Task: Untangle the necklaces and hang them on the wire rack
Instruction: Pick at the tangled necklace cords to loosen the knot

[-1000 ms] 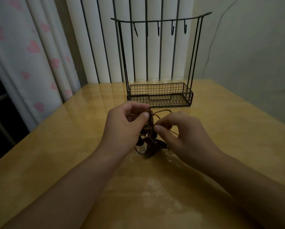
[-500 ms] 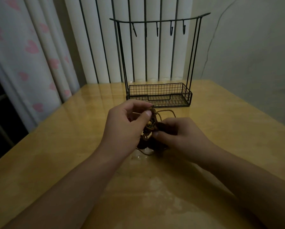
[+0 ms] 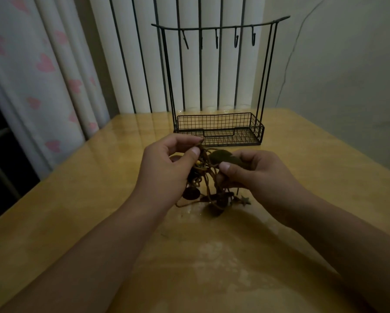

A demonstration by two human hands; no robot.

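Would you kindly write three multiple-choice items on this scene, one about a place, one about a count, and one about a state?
1. Where does the wire rack stand?
A. On the table behind the hands
B. On the floor by the curtain
C. In the person's lap

2. How many hooks hang from the rack's top bar?
A. Two
B. Five
C. Nine

3. What state are the necklaces in?
A. Hung on the hooks
B. Lying in the rack's basket
C. Tangled in a bunch between both hands

Answers:
1. A, since the rack sits on the table beyond the left hand and right hand.
2. B, as five small hooks show along the bar.
3. C, because both hands pinch the knotted cords, and the hooks are bare.
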